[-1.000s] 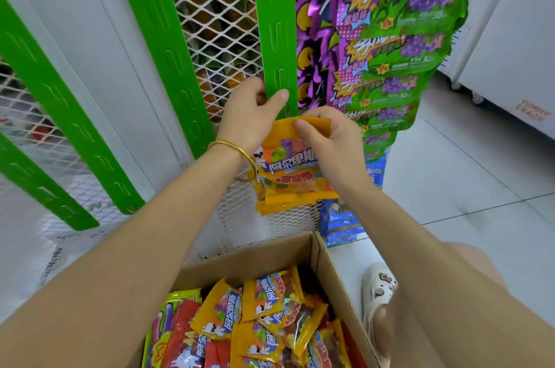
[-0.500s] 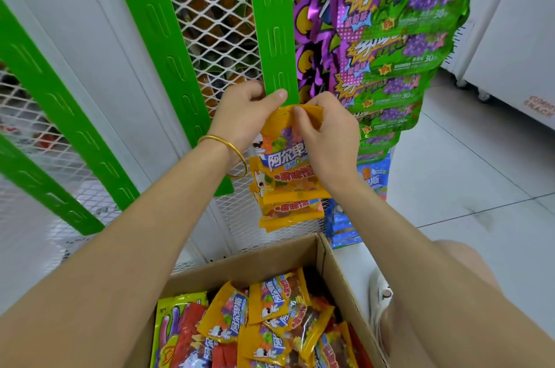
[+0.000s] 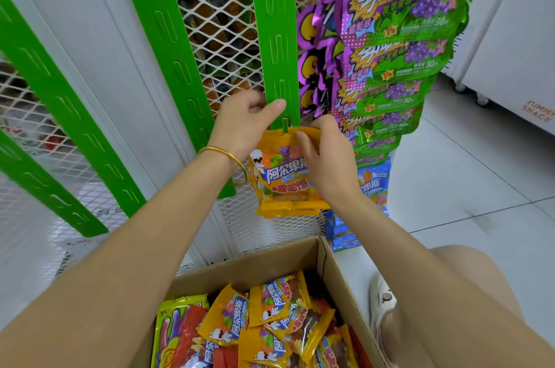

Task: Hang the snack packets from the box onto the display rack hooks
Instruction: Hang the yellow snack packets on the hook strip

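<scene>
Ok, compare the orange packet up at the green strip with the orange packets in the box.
The orange packet hangs upright against the green strip; the boxed packets lie tilted and overlapping in the cardboard box. The right hand pinches the top of the orange packet while the left hand grips the green strip; nothing touches the boxed packets. Both share the orange wrapper, white cartoon figure and blue label.

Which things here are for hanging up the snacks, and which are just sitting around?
For the job:
- orange packet, pinched by the right hand
- green hook strip, gripped by the left hand
- cardboard box
- loose packets inside it

Just there:
- grape packets hanging nearby
- blue packets below them
- white cabinet
- gold bracelet
</scene>
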Demonstrator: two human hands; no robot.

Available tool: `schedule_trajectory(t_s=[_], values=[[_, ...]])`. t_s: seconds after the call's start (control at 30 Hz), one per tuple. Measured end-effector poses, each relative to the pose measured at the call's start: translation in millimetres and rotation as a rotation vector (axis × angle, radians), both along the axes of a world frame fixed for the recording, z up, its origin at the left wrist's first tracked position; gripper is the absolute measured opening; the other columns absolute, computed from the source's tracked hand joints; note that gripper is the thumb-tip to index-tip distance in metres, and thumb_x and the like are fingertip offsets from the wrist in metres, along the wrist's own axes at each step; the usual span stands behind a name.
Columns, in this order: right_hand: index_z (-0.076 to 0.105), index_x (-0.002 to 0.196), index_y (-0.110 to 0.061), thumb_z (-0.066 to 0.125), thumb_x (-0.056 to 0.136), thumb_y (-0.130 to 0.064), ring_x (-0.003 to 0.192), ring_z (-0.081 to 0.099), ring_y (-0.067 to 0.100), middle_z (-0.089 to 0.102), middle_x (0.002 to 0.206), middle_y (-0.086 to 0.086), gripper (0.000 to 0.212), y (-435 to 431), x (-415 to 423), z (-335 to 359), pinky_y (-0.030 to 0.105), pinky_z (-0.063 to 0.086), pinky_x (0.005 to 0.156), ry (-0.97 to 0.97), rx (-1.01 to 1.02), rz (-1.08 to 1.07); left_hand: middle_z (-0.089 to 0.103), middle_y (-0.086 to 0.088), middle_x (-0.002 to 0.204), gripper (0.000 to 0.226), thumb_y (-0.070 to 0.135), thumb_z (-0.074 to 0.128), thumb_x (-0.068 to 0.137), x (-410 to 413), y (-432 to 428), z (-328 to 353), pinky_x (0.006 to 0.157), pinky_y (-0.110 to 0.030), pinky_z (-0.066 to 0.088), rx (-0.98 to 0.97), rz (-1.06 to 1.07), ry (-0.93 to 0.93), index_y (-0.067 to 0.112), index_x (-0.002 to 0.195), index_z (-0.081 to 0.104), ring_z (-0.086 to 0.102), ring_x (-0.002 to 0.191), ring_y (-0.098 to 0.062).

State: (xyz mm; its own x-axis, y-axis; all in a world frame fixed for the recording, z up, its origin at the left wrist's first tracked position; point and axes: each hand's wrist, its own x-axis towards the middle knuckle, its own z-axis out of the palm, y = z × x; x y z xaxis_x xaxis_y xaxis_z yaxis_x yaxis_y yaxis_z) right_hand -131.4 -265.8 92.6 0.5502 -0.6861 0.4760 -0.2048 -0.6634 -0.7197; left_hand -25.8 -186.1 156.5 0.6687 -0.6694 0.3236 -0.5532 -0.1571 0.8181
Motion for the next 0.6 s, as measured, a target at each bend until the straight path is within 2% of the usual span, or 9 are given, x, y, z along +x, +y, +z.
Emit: schedule_trajectory(t_s=[0.07,0.13,0.2,0.27,0.33,0.4,0.5,0.53,0.6], values=[[0.044,0.11,-0.01,0.051,0.095,-0.029,0.076,0.055,0.025,0.057,0.093,0.006,0.025,2.6,-8.7,-1.0,0.045,0.047,0.064,0.018,0.017,-0.005,0.065,-0.008,0.081,0.022,0.024,0.061,0.088,1.0,3.8,-4.0,0.069,-0.017,0.05,0.019,-0.019,-0.035,0.003,0.093,0.063,0.055,0.07,-0.009],[0.043,0.117,-0.011,0.054,0.093,-0.027,0.083,0.053,0.022,0.051,0.104,0.004,0.031,7.9,-22.8,-4.7,0.043,0.047,0.065,0.041,-0.025,-0.042,0.062,0.002,0.092,0.021,0.018,0.061,0.088,0.0,8.3,-8.7,0.07,-0.004,0.044,0.022,-0.018,-0.069,0.009,0.106,0.06,0.057,0.081,-0.004],[0.043,0.12,-0.012,0.056,0.092,-0.024,0.09,0.051,0.02,0.047,0.109,0.003,0.034,15.7,-37.9,-10.9,0.041,0.045,0.067,0.078,-0.063,-0.09,0.06,0.003,0.107,0.036,0.013,0.062,0.086,0.8,16.3,-16.4,0.082,-0.008,0.043,-0.028,0.004,-0.103,0.011,0.121,0.054,0.056,0.096,-0.007],[0.042,0.118,-0.012,0.054,0.092,-0.024,0.086,0.05,0.021,0.048,0.108,0.003,0.03,22.3,-46.5,-24.8,0.039,0.044,0.066,0.185,-0.032,-0.075,0.054,0.006,0.112,0.043,0.014,0.062,0.084,0.0,30.8,-29.0,0.093,-0.02,0.043,-0.082,0.065,-0.209,0.013,0.125,0.05,0.053,0.106,-0.009],[0.043,0.113,-0.01,0.053,0.093,-0.025,0.083,0.051,0.023,0.05,0.101,0.004,0.028,28.7,-46.2,-46.9,0.036,0.041,0.065,0.369,0.082,0.056,0.052,0.006,0.115,0.042,0.016,0.06,0.083,-4.5,51.5,-49.3,0.096,-0.031,0.043,-0.096,0.106,-0.278,0.015,0.124,0.05,0.051,0.111,-0.012],[0.044,0.11,-0.008,0.054,0.092,-0.026,0.087,0.055,0.026,0.054,0.098,0.008,0.028,35.9,-39.2,-74.7,0.033,0.039,0.066,0.589,0.178,0.214,0.052,0.006,0.115,0.039,0.014,0.059,0.085,-10.9,74.8,-75.3,0.095,-0.032,0.043,-0.047,0.111,-0.268,0.015,0.123,0.051,0.051,0.111,-0.013],[0.04,0.102,-0.007,0.052,0.094,-0.027,0.085,0.056,0.024,0.055,0.087,0.007,0.025,49.2,-28.6,-130.2,0.027,0.038,0.056,0.955,0.27,0.376,0.053,0.002,0.117,0.036,0.011,0.058,0.088,-10.9,108.2,-119.8,0.097,-0.035,0.044,0.103,0.076,-0.188,0.013,0.123,0.052,0.051,0.112,-0.014],[0.042,0.104,-0.004,0.051,0.095,-0.028,0.088,0.057,0.024,0.057,0.09,0.007,0.027,51.9,-26.3,-153.8,0.026,0.039,0.057,1.035,0.312,0.38,0.053,0.002,0.117,0.035,0.01,0.058,0.088,-9.1,117.5,-132.8,0.097,-0.038,0.044,0.152,0.063,-0.145,0.012,0.123,0.052,0.051,0.112,-0.015],[0.043,0.115,-0.002,0.051,0.094,-0.03,0.104,0.057,0.029,0.059,0.112,0.014,0.036,55.6,-23.5,-196.0,0.032,0.044,0.074,1.116,0.392,0.304,0.055,0.0,0.117,0.033,0.009,0.058,0.087,-2.8,129.4,-152.4,0.092,-0.037,0.047,0.222,0.061,-0.057,0.013,0.12,0.053,0.052,0.108,-0.014]])
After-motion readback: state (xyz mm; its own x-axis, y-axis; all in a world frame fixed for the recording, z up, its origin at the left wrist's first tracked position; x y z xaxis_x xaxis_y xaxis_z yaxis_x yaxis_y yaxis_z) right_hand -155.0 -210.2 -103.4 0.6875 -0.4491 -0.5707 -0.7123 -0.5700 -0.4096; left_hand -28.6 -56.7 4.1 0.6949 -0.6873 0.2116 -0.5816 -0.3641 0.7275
